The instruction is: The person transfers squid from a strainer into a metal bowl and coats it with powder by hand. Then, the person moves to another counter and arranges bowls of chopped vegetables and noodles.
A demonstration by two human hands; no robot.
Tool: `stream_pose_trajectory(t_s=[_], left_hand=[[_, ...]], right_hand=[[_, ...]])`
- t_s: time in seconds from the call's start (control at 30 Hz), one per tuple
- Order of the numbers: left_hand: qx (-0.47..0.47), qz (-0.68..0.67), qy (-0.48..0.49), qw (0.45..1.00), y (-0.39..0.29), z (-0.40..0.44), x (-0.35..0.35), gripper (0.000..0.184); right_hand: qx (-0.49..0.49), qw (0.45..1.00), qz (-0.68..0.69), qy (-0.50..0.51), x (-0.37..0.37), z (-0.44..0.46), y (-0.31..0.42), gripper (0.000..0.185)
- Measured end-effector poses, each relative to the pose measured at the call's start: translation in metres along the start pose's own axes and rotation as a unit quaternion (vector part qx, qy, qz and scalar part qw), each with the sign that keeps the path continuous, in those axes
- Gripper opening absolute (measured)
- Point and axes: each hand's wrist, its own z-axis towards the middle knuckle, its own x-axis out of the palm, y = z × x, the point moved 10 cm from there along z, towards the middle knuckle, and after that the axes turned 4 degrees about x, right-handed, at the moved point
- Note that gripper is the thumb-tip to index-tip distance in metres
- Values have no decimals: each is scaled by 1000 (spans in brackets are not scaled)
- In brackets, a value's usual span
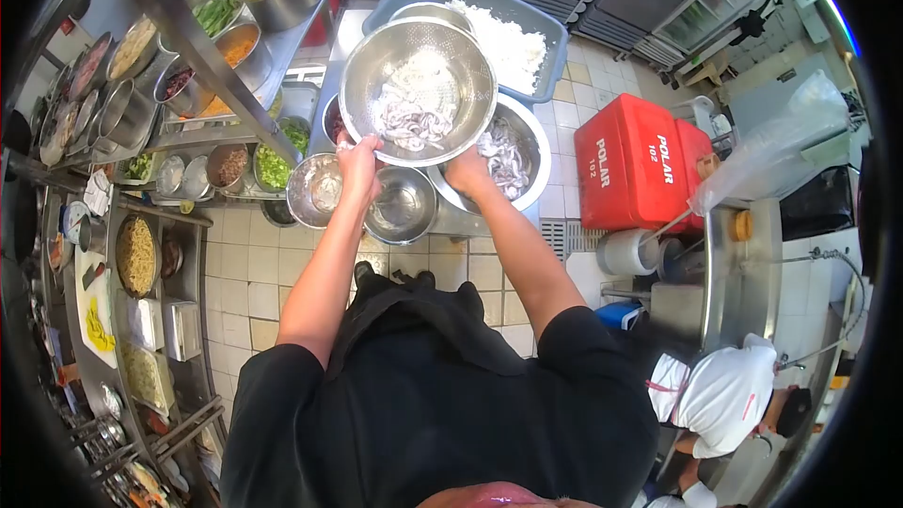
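Observation:
A perforated metal colander (475, 72) is in front of me, tilted a little toward me. Pale, purplish strips that look like cut squid (414, 118) lie in it. My left hand (361, 166) grips the colander's near left edge, fingers closed around the rim. At its near right edge is my right hand (467, 172), closed on the rim with its fingertips hidden beneath. More squid strips fill a wide steel bowl (541, 146), partly behind the colander. A steel bowl (403, 212) with little in it and a smaller bowl (299, 198) with pale residue stand below my hands.
Behind the colander sits a grey tub (555, 71) holding white, rice-like food. Shelving (174, 19) with pots of chopped vegetables lines the left. A red cooler (621, 165) stands on the tiled floor at right. A co-worker in white (724, 395) is by the sink.

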Motion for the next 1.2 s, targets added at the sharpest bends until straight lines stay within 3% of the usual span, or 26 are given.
stream_pose_trajectory(t_s=[0.13,0.23,0.37,0.47,0.77,0.97,1.1,1.2], left_hand=[[-16,9,-10,1000,5,-8,-15,27],[-25,35,-14,999,1,-13,-26,26],[-32,41,-20,998,-5,-16,-35,27],[-32,28,-17,999,-8,-17,-34,32],[-38,100,16,994,-24,-25,-23,50],[-43,138,44,989,-37,-37,-12,54],[-25,122,53,991,-39,-38,-7,51],[-30,112,66,991,-33,-40,-3,52]], right_hand=[[14,997,-49,65,17,4,-11,31],[1,997,-6,83,3,7,-28,28],[11,996,84,-11,-77,2,-49,35],[57,989,128,-42,-123,5,-61,36],[38,964,247,-87,-265,3,-37,25],[-19,963,199,-181,-352,-4,-12,25],[-73,934,284,-205,-408,-17,16,26],[-152,868,444,-161,-432,-13,39,26]])
